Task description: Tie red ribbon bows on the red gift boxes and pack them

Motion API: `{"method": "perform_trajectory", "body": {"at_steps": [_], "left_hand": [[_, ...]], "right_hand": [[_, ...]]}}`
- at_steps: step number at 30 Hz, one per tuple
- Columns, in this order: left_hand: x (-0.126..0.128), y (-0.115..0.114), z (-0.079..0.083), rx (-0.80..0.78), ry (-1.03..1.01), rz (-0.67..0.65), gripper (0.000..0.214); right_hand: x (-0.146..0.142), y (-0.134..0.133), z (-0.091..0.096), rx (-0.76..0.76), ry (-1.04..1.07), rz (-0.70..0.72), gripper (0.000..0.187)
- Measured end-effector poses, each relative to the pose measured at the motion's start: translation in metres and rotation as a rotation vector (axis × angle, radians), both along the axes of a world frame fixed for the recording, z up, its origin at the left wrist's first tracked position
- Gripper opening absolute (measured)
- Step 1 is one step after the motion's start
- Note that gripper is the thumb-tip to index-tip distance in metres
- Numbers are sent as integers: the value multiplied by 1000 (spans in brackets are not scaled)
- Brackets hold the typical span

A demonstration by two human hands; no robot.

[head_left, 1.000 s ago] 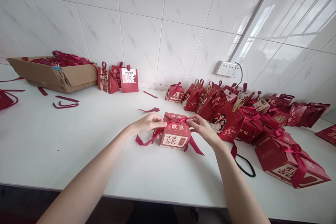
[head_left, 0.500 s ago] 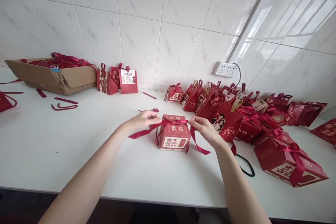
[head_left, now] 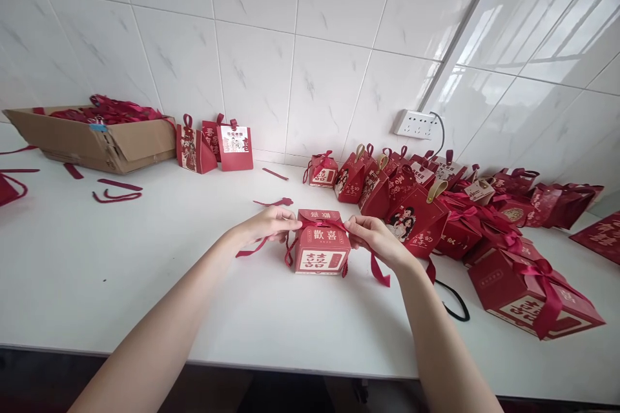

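A small red gift box [head_left: 323, 246] with Chinese characters on its front and red cords at its sides stands on the white table in front of me. Across its top runs a red ribbon [head_left: 324, 224], crossed or knotted in the middle. My left hand [head_left: 275, 222] pinches the ribbon at the box's upper left edge, and a loose tail hangs below that hand. On the opposite side my right hand [head_left: 367, 232] pinches the ribbon at the upper right edge, its tail drooping to the table.
Several red gift boxes and bags [head_left: 416, 213] crowd the table's right side. A cardboard box [head_left: 97, 145] full of red ribbons stands at the back left, near red bags [head_left: 236, 148]. Ribbon scraps [head_left: 119, 184] and a black cord [head_left: 455, 303] lie about. A power strip [head_left: 415, 124] is on the wall.
Both hands have shifted their grip on the ribbon; the left is now closer to the box. The loose tails hang differently. The box stays in place.
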State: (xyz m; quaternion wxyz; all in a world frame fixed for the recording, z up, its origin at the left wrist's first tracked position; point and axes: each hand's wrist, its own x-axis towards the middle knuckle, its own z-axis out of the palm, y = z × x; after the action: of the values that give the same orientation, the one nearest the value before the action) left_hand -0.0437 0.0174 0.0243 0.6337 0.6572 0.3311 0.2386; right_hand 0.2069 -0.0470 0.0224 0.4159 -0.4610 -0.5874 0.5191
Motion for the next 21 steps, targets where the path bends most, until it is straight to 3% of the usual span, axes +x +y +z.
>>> {"method": "perform_trajectory", "body": {"at_steps": [8, 21], "left_hand": [[0, 4, -11, -25, -91, -53, 32], [2, 15, -31, -107, -155, -99, 44]], "right_hand": [[-1, 2, -3, -148, 168, 102, 36], [6, 15, -26, -211, 322, 144, 39]]}}
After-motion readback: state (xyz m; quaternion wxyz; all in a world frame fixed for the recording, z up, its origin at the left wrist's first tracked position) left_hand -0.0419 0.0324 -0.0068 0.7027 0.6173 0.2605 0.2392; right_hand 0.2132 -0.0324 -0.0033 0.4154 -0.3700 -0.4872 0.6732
